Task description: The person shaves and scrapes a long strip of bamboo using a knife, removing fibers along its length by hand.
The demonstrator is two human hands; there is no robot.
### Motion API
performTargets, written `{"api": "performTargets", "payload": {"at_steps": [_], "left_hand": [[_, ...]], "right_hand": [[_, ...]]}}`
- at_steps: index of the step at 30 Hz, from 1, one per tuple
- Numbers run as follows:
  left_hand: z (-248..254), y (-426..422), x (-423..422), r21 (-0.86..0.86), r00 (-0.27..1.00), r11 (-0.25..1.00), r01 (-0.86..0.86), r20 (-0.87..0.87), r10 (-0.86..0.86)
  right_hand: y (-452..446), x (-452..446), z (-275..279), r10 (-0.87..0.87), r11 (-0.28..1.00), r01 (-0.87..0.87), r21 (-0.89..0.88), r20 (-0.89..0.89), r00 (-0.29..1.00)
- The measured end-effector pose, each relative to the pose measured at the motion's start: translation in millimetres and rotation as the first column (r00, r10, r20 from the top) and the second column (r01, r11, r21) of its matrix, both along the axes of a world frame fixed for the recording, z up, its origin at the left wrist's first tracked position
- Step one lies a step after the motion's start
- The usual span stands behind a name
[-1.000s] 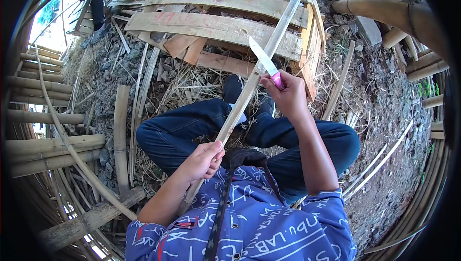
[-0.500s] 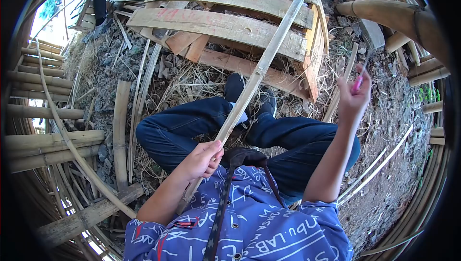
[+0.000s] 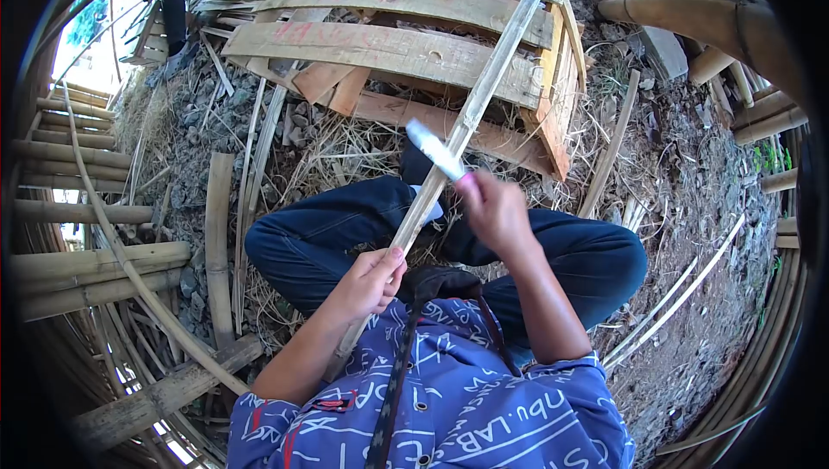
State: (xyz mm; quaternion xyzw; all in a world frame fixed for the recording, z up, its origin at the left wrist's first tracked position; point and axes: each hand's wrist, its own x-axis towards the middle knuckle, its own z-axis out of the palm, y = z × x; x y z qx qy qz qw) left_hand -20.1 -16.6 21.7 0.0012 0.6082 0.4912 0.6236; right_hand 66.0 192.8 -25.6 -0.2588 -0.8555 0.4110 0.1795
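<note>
My left hand (image 3: 371,282) is closed around the lower part of a long, split bamboo strip (image 3: 496,67), which runs from my lap up over the crate. In my right hand (image 3: 501,214) is a knife (image 3: 436,151) with a pink handle. Its blade, blurred by motion, lies across the strip about halfway along, pointing up and to the left. The strip's lower end rests against my shirt.
A slatted wooden crate (image 3: 389,46) lies beyond my feet. Bamboo poles (image 3: 95,262) line the left side, and a thick pole (image 3: 691,15) juts in at upper right. Another person's leg (image 3: 175,11) shows at upper left. Straw and thin strips litter the ground.
My right hand swung out to the right with the knife, then came back to the strip, lower than a second ago. My left hand has stayed on the strip.
</note>
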Motion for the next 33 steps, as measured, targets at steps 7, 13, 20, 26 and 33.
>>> {"api": "performTargets", "payload": {"at_steps": [7,13,20,26,33], "left_hand": [[7.2,-0.5,-0.8,0.081,0.968,0.997,-0.009,0.252,-0.011],[4.6,-0.6,6.4,0.075,0.979,0.997,-0.018,0.206,0.002],[7.2,1.0,12.1,0.053,0.982,0.999,-0.010,0.191,-0.001],[8.3,1.4,8.7,0.123,0.966,0.992,-0.004,0.256,-0.028],[0.7,-2.5,4.5,0.155,0.920,0.988,-0.014,0.389,-0.049]], "right_hand": [[0.5,15.0,17.8,0.208,0.978,-0.208,-0.002,0.043,0.977],[18.7,12.1,4.9,0.007,0.993,0.008,-0.117,0.124,0.992],[-9.6,22.3,16.0,0.304,0.946,-0.288,-0.152,0.098,0.948],[14.8,10.1,9.2,0.114,0.991,-0.107,-0.075,0.098,0.989],[-18.7,17.9,23.2,0.283,0.947,-0.280,-0.156,-0.002,0.959]]}}
